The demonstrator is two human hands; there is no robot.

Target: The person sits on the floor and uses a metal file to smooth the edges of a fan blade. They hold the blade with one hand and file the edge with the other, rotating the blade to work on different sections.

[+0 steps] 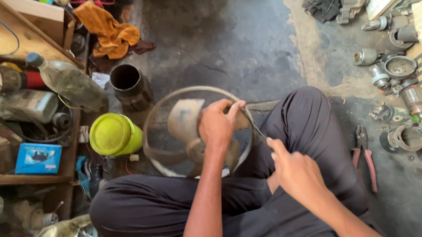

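Gripping the rim of a dusty round metal fan guard with tan blades, the left hand has its fingers curled shut over the wire at the guard's 3 o'clock. The right hand, at 4 o'clock from it, pinches a thin metal tool. Red-handled pliers lie on the concrete floor farther toward 3 o'clock.
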